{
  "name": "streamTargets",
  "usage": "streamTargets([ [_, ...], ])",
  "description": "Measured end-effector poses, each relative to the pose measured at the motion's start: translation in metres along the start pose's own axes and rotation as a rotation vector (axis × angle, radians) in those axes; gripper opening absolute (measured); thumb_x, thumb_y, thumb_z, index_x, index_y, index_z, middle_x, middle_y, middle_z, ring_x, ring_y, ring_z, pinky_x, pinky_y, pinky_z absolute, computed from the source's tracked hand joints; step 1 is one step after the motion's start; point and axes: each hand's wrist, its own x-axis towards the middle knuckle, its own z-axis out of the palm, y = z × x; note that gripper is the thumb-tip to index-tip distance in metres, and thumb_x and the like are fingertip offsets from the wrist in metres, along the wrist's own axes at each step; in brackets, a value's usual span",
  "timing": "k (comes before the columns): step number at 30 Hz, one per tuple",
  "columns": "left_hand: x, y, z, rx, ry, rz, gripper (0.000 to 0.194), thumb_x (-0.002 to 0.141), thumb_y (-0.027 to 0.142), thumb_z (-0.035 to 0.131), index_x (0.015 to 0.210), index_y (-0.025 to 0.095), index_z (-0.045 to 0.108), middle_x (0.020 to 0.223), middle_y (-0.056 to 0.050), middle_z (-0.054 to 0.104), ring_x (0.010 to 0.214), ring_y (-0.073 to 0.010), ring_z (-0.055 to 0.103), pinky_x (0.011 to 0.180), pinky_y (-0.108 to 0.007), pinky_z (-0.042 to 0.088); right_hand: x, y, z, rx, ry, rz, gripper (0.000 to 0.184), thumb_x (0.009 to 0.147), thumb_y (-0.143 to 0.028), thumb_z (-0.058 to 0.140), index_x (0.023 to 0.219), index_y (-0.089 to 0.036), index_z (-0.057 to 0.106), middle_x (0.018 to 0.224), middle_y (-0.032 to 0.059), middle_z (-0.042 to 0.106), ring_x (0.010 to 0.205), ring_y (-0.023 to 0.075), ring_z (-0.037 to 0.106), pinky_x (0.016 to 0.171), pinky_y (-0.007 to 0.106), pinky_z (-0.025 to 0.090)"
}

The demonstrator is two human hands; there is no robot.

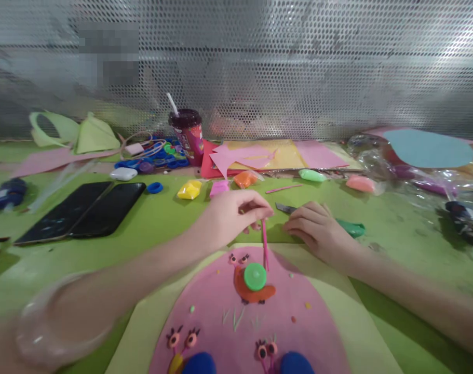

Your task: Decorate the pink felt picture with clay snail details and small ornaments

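Note:
My left hand (246, 213) pinches the top of a thin pink stick (265, 241) between thumb and fingertips. The stick hangs down, its lower end over the pink paper oval (283, 311) beside a green bottle cap (255, 276). That cap sits on an orange clay snail body (252, 295) with two eyes. Curled over a utility knife, my right hand (314, 226) is just right of the left one. The knife's blade (285, 208) sticks out to the left and its green handle (351, 228) to the right. Nearer me are two more eyed figures with blue caps (199, 363).
Behind my hands lie a second pink stick (283, 189) and clay packets in yellow (189, 189), orange (245, 179) and light green (312, 175). A lidded cup with a straw (187, 137) stands at the back. Dark phones (107, 210) lie left; plastic wrappings (419, 176) lie right.

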Motion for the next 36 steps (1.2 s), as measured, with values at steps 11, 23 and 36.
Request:
streamTargets([
  [11, 0.02, -0.02, 0.019, -0.135, 0.082, 0.014, 0.014, 0.082, 0.026, 0.054, 0.086, 0.016, 0.063, 0.075, -0.001, 0.067, 0.054, -0.0091, 0.058, 0.051, -0.02, 0.049, -0.002, -0.003, 0.0, -0.043, -0.054, 0.058, 0.021, 0.089, -0.014, 0.045, 0.089, -0.021, 0.064, 0.086, 0.0025, 0.062, 0.083, 0.0173, 0.048, 0.072, 0.034, 0.031],
  [23, 0.013, -0.018, 0.022, -0.194, 0.08, -0.058, 0.015, 0.082, 0.025, 0.053, 0.089, 0.017, 0.064, 0.081, -0.001, 0.069, 0.057, -0.0092, 0.06, 0.046, -0.018, 0.046, -0.003, 0.002, -0.005, 0.076, 0.019, 0.204, 0.022, 0.091, -0.016, 0.04, 0.102, -0.019, 0.059, 0.09, 0.006, 0.064, 0.081, 0.0172, 0.054, 0.071, 0.035, 0.04],
  [36, 0.002, -0.007, 0.03, -0.233, -0.123, -0.12, 0.011, 0.08, 0.027, 0.057, 0.078, 0.02, 0.064, 0.056, 0.006, 0.059, 0.046, -0.0063, 0.053, 0.042, -0.015, 0.038, 0.005, -0.026, -0.016, 0.086, 0.27, 0.063, 0.015, 0.084, -0.016, 0.056, 0.096, -0.025, 0.059, 0.085, 0.0035, 0.062, 0.073, 0.0171, 0.054, 0.063, 0.035, 0.043],
])
